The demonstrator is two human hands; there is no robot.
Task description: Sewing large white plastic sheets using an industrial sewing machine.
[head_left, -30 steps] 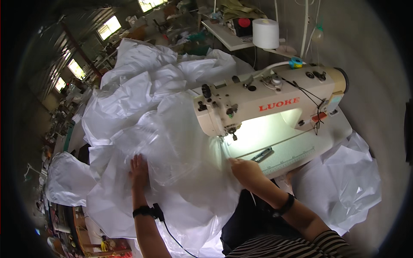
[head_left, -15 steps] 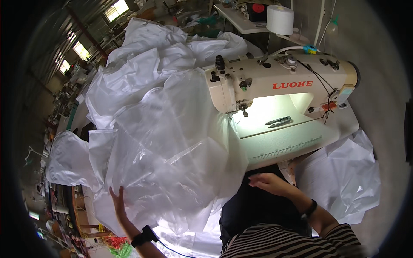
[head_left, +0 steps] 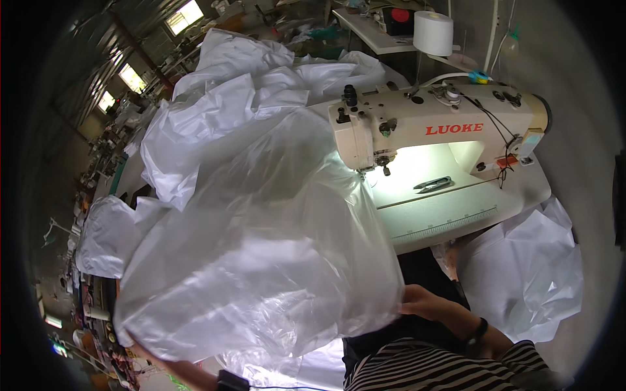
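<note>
A thin, shiny white sheet (head_left: 261,260) billows between my hands, its far part running up to the needle area of the sewing machine (head_left: 443,124). My left hand (head_left: 132,341), at the sheet's lower left corner, holds its edge; the fingers are mostly covered by the material. On the right, my right hand (head_left: 420,303) pinches the sheet's right edge in front of the machine bed, over my dark-clothed lap. Whether the presser foot is down on the sheet is too small to tell.
Thread snips (head_left: 433,184) lie on the lit machine bed. More white material (head_left: 228,98) is heaped at the back left, and another white piece (head_left: 525,267) hangs at the right. A white thread cone (head_left: 433,34) stands behind the machine. A cable (head_left: 287,388) runs from my left wrist.
My left hand has moved down and has taken the sheet's corner. My right hand, free before, has lowered and closed on the right edge. The sheet has lifted and spread toward me.
</note>
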